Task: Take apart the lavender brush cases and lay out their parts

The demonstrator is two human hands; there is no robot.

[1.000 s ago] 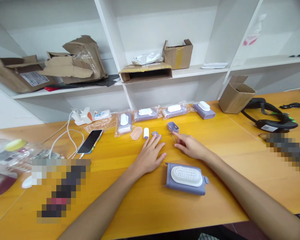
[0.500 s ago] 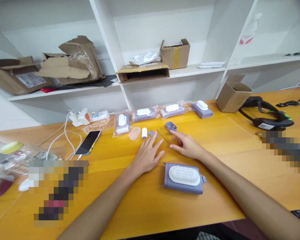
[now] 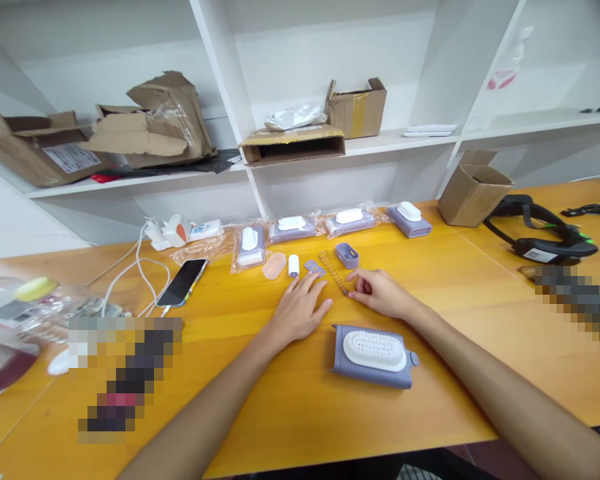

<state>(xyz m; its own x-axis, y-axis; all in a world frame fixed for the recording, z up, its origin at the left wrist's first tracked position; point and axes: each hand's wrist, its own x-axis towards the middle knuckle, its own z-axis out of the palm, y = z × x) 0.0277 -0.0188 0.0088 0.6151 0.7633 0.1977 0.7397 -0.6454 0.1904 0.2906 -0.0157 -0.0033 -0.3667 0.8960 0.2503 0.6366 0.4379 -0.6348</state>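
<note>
L hand (image 3: 301, 310) palm-down, fingers spread, pointing ~1 o'clock. R hand (image 3: 381, 293) points ~10 o'clock, fingers curled narrow at spring (image 3: 333, 272) end; can't tell if gripped.

White shelves (image 3: 300, 187) with upright dividers stand behind a wooden table (image 3: 260, 427); pale light glosses its top, above dark reddish floor (image 3: 486, 457).

The brush body (image 3: 373, 375) is grey-purple, its bristles (image 3: 375, 349) white.
</note>
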